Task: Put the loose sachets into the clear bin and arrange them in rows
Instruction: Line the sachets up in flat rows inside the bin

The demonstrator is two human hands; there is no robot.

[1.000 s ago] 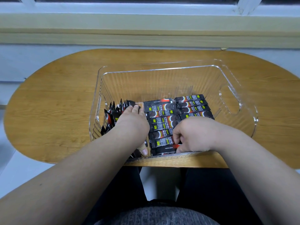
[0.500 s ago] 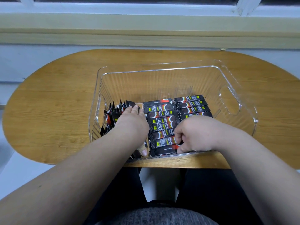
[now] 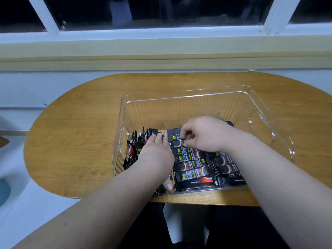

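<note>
Head view gives us the clear bin (image 3: pixel 179 106) on the wooden table (image 3: pixel 77 141), and every sachet we can see is already inside it. Two rows of flat sachets (image 3: pixel 194 169) lie on the bin floor with their long axes running left to right, one behind another from the near wall. A pack of upright sachets (image 3: pixel 133 150) stands on edge by the left wall.

What the next move turns on is the far sachet (image 3: pixel 177 143) at the end of the middle row. It sits right at the fingertips of the right hand (image 3: pixel 206 135), which reaches forward and across, so that hand is much the nearer. The sachet's long axis runs crosswise to the reach.

The fingers (image 3: pixel 186 131) are curled in against the thumb. We judge they pinch that sachet's edge, though the contact is small and partly hidden.

The left hand (image 3: pixel 154 155) lies flat, fingers straight and together, pressing on the tops of the upright sachets, thumb down near the front wall.

We judge the step to be squaring up the far end of the middle row, which calls for a small nudge that leaves the neighbours undisturbed
</note>
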